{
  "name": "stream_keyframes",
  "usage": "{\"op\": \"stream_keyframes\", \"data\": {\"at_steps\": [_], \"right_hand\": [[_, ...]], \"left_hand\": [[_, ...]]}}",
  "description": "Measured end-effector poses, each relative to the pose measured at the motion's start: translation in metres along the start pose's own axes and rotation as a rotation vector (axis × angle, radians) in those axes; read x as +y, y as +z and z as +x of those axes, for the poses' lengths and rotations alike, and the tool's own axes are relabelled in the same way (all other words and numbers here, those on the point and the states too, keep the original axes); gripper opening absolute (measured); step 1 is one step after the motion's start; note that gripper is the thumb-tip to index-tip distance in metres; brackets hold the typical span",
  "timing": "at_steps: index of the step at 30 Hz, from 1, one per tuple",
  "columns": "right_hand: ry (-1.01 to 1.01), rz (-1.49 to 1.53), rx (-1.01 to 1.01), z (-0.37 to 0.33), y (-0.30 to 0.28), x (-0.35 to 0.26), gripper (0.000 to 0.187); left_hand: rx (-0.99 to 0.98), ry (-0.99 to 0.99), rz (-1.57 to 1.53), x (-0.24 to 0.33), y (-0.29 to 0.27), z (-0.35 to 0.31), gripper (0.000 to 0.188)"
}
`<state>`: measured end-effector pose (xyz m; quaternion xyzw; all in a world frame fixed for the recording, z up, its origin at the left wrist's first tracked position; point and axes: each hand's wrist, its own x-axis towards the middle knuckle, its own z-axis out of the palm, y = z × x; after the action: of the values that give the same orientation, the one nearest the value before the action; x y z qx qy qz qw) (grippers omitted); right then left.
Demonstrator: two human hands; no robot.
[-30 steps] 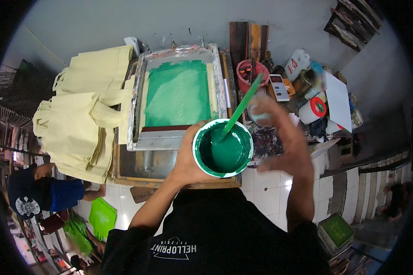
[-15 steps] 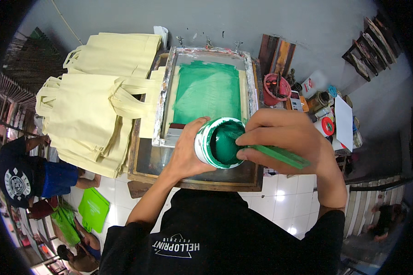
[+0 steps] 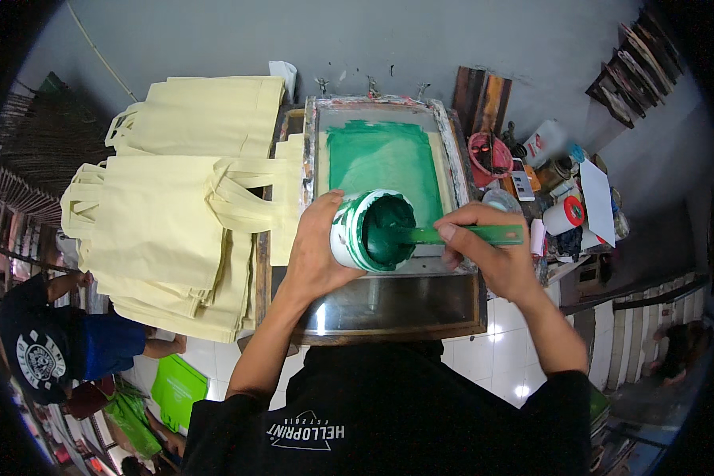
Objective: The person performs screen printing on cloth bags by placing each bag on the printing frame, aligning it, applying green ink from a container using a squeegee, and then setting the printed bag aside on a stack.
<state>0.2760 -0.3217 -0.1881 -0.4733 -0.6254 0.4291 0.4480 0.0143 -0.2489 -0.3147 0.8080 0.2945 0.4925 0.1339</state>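
Observation:
My left hand [image 3: 313,252] is closed around a white tub [image 3: 343,238], its mouth tipped toward the right. Dark green ink [image 3: 385,232] coats the inside and smears the rim. My right hand [image 3: 496,255] pinches a flat green stick [image 3: 496,234] with a hole near its outer end; the other end dips into the ink. Both hands are above the near part of a screen-printing frame [image 3: 452,159], whose mesh carries a broad green ink layer [image 3: 385,159]. The tub hides part of the frame's near end.
Pale yellow bags [image 3: 159,214] lie in stacks at the left, one reaching under the frame. Clamps [image 3: 373,86] stand along the frame's far edge. At the right are a pink basket [image 3: 490,155], jars and a white tub with a red mark [image 3: 562,216]. Another person [image 3: 36,341] is at the far left.
The stick has swung from slanting down to the right to nearly level, and more of it shows. My right hand has turned, with its fingers lower. The view has shifted slightly.

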Motion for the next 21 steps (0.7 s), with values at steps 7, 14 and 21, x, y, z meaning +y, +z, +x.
{"op": "stream_keyframes", "data": {"at_steps": [7, 14, 21], "right_hand": [[0.35, 0.747, 0.373, 0.009, 0.046, 0.086, 0.024], [0.286, 0.775, 0.467, 0.024, 0.022, 0.1, 0.022], [0.167, 0.799, 0.497, 0.052, -0.03, 0.104, 0.021]], "left_hand": [[-0.039, -0.048, 0.096, -0.025, -0.008, 0.003, 0.105], [-0.029, -0.302, -0.094, -0.04, 0.015, 0.006, 0.108], [-0.039, -0.573, -0.152, -0.034, 0.038, 0.048, 0.106]]}}
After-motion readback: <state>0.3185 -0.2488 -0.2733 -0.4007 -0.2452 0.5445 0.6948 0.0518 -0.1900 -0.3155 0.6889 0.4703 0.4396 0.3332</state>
